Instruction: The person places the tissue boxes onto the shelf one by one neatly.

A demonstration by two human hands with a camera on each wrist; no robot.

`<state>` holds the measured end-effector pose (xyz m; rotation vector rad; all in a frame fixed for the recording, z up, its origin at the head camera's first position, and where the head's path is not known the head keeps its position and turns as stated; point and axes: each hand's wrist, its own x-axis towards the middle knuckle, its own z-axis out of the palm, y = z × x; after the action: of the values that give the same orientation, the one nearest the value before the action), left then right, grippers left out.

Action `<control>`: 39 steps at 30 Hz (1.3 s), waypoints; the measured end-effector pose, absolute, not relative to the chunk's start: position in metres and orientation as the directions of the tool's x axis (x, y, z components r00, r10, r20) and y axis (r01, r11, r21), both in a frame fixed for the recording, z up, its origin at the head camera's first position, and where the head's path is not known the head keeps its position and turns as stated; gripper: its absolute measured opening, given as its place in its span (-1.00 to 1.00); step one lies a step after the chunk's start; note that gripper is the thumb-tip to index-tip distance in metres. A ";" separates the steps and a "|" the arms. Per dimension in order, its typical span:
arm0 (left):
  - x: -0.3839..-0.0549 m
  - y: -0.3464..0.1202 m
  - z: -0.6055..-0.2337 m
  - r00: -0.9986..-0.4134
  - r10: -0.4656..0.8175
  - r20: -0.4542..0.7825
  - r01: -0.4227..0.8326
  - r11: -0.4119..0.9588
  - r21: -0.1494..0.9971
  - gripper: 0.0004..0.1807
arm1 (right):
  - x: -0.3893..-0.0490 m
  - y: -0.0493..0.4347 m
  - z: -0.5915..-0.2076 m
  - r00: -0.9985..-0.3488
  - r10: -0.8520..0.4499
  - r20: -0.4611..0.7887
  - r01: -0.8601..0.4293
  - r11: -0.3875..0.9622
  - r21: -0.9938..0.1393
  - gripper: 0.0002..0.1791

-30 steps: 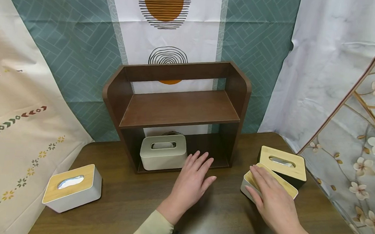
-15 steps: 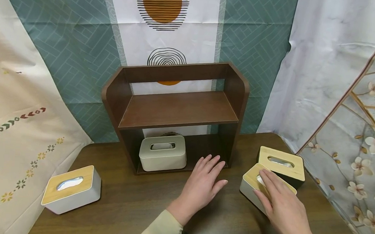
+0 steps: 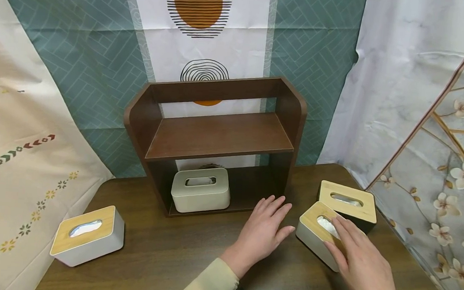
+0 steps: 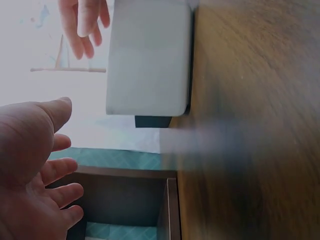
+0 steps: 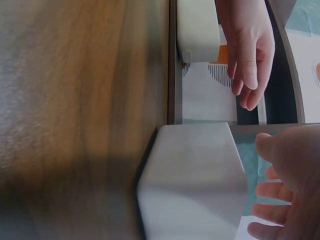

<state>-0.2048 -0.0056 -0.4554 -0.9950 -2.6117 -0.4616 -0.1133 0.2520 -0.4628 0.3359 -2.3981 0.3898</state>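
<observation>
Soft light is spread evenly over the head view; shadow is held low inside the shelf. From the left wrist, cloth right of the shelf is bleached by glare; the desk is partly blurred.

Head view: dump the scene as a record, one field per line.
left hand: holding nothing, in front of shelf
right hand: over right white box, contact unclear
shelf, lower level: beige box, left side
table, right: right white box, dark box behind it
table, left: left white box
lids: wood-look on all but beige box
</observation>
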 end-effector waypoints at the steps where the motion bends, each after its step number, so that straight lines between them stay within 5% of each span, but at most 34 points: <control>1: -0.205 -0.004 -0.456 -0.713 0.583 0.389 0.682 0.706 0.192 -0.36 | -0.113 0.253 -0.464 -0.736 -0.135 0.663 -0.339 0.922 -0.189 -0.35; 39: -0.210 0.049 -0.470 -0.732 0.627 0.269 0.680 0.698 0.224 -0.34 | -0.092 0.271 -0.486 -0.845 -0.036 0.533 -0.193 0.951 -0.242 -0.31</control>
<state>-0.2103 0.0487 -0.4696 -1.0612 -2.7339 -0.4636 -0.0915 0.2715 -0.4861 0.1630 -2.5570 0.3890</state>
